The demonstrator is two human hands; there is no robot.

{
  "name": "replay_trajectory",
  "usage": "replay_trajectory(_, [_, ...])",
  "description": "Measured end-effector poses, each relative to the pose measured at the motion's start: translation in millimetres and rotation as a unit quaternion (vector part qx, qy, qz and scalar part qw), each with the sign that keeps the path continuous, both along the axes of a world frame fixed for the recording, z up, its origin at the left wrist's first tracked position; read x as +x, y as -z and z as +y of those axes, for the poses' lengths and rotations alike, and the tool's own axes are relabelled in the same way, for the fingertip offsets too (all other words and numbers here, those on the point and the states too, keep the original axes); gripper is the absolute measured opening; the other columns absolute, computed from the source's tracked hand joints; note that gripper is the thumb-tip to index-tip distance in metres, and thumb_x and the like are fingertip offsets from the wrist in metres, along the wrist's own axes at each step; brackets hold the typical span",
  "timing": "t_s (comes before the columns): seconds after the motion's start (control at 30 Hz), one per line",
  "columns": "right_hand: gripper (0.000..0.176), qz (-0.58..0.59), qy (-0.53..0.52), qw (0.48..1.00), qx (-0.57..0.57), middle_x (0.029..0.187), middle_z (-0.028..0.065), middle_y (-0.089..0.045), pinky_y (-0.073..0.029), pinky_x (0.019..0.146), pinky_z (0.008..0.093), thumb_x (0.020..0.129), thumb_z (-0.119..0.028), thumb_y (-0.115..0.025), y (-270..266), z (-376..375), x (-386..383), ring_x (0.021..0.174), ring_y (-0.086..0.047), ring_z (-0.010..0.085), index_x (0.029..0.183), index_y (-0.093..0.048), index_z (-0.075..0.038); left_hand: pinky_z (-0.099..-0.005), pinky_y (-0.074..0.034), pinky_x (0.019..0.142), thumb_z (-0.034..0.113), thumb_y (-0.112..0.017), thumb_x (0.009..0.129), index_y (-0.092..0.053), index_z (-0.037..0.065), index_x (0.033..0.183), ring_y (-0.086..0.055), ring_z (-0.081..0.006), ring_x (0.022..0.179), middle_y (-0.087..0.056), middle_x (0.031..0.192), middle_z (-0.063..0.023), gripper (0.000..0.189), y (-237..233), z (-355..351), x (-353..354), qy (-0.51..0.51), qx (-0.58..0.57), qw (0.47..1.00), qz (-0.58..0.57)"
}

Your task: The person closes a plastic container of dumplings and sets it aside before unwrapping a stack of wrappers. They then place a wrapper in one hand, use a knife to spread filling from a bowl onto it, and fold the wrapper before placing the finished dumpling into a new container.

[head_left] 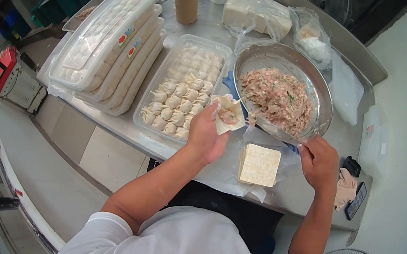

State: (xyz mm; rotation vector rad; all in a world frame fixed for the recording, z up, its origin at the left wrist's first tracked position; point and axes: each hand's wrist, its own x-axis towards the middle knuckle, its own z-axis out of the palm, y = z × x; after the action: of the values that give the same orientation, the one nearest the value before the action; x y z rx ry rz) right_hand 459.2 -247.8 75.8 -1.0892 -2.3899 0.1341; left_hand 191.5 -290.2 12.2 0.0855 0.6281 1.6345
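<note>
A commercial food-prep kitchen: a stainless steel surface carries stacked lidded dumpling trays, a filling bowl and wrappers.

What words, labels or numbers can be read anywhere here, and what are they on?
No text reads clearly.
Stickers on the stacked tray lids: red and blue, print too small.
Red box at the left edge: markings too blurred.
Wrapper in the left hand and scraper in the right hand: no print.

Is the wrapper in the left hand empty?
No, the wrapper in the left hand carries a dab of pink filling at its middle, while the right hand holds a spatula.
</note>
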Motion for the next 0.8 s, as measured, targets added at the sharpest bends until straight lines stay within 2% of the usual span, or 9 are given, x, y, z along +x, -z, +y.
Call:
replay_trajectory(0.33, [0.029, 0.037, 0.002, 0.999, 0.02, 0.09, 0.0117, -0.06, -0.051, 0.067, 0.0401, 0.077, 0.001, -0.07, 43, -35, -39, 0.082, -0.061, 0.0298, 0.105, -0.073, -0.007, -0.0451, -0.043, 0.111, 0.029, -0.04, 0.108, -0.046, 0.0, 0.137, -0.057, -0.0277, 0.123, -0.058, 0.13, -0.014, 0.041, -13, 8, 5, 0.034, 0.029, 0.998, -0.035])
replay_trajectory(0.47, [0.029, 0.075, 0.002, 0.997, 0.006, 0.088, 0.0122, -0.059, -0.05, 0.066, 0.0396, 0.078, 0.002, -0.068, 15, -41, -38, 0.079, -0.061, 0.0307, 0.106, -0.072, -0.005, -0.0427, -0.048, 0.106, 0.027, -0.039, 0.108, -0.045, 0.001, 0.138, -0.06, -0.0258, 0.12, -0.059, 0.131, -0.013, 0.04, -18, -4, -9, 0.088, 0.123, 0.983, -0.1])
replay_trajectory(0.53, [0.029, 0.128, 0.0, 0.992, -0.014, 0.086, 0.0125, -0.059, -0.05, 0.065, 0.0388, 0.078, 0.002, -0.068, -5, -42, -35, 0.075, -0.061, 0.0315, 0.106, -0.072, -0.003, -0.0396, -0.052, 0.101, 0.03, -0.036, 0.109, -0.044, 0.002, 0.141, -0.061, -0.0243, 0.119, -0.058, 0.134, -0.0122, 0.044, -13, -2, -13, 0.113, 0.175, 0.978, 0.014])
replay_trajectory(0.57, [0.029, 0.128, -0.004, 0.992, -0.013, 0.086, 0.0125, -0.059, -0.05, 0.065, 0.0388, 0.078, 0.002, -0.068, -12, -42, -34, 0.075, -0.061, 0.0315, 0.106, -0.072, -0.003, -0.0373, -0.054, 0.096, 0.026, -0.053, 0.104, -0.047, 0.002, 0.138, -0.063, -0.0241, 0.117, -0.06, 0.131, -0.0106, 0.043, -19, -3, -13, 0.124, 0.122, 0.98, 0.092])
replay_trajectory(0.6, [0.029, 0.119, -0.007, 0.992, -0.041, 0.086, 0.0128, -0.059, -0.05, 0.064, 0.0387, 0.078, 0.003, -0.068, -18, -45, -31, 0.074, -0.061, 0.0316, 0.106, -0.072, -0.003, -0.0373, -0.054, 0.096, 0.026, -0.053, 0.104, -0.047, 0.002, 0.138, -0.063, -0.0241, 0.117, -0.06, 0.131, -0.0106, 0.043, -17, -5, -15, 0.119, 0.123, 0.981, 0.092])
replay_trajectory(0.67, [0.029, 0.109, -0.011, 0.991, -0.071, 0.085, 0.013, -0.059, -0.05, 0.064, 0.0386, 0.077, 0.003, -0.068, -21, -47, -33, 0.072, -0.061, 0.0317, 0.105, -0.072, -0.003, -0.0378, -0.052, 0.095, 0.016, -0.074, 0.09, -0.052, 0.004, 0.132, -0.065, -0.0233, 0.114, -0.064, 0.124, -0.0097, 0.048, -7, -9, -19, 0.13, 0.174, 0.816, 0.536])
replay_trajectory(0.7, [0.029, 0.071, -0.019, 0.995, -0.069, 0.085, 0.0132, -0.059, -0.05, 0.064, 0.0389, 0.077, 0.004, -0.067, -21, -50, -35, 0.071, -0.061, 0.0312, 0.105, -0.072, -0.003, -0.0385, -0.051, 0.093, 0.003, -0.084, 0.074, -0.058, 0.006, 0.121, -0.066, -0.0257, 0.109, -0.068, 0.113, -0.0118, 0.054, -31, -11, -15, 0.083, 0.135, 0.765, 0.624])
replay_trajectory(0.73, [0.03, 0.034, -0.028, 0.997, -0.066, 0.084, 0.0133, -0.059, -0.05, 0.063, 0.0391, 0.077, 0.004, -0.067, -22, -53, -36, 0.071, -0.061, 0.0308, 0.106, -0.072, -0.003, -0.0385, -0.051, 0.093, 0.003, -0.084, 0.074, -0.058, 0.006, 0.121, -0.066, -0.0257, 0.109, -0.068, 0.113, -0.0118, 0.054, -29, -8, -17, 0.084, 0.134, 0.766, 0.623])
replay_trajectory(0.8, [0.03, -0.006, -0.027, 0.998, -0.061, 0.084, 0.0138, -0.058, -0.05, 0.063, 0.0397, 0.077, 0.004, -0.066, -29, -56, -32, 0.071, -0.061, 0.0311, 0.105, -0.071, -0.003, -0.0396, -0.052, 0.088, 0.003, -0.08, 0.072, -0.061, 0.005, 0.115, -0.067, -0.0321, 0.104, -0.068, 0.107, -0.0162, 0.047, -21, 0, -23, 0.09, 0.193, 0.64, 0.738])
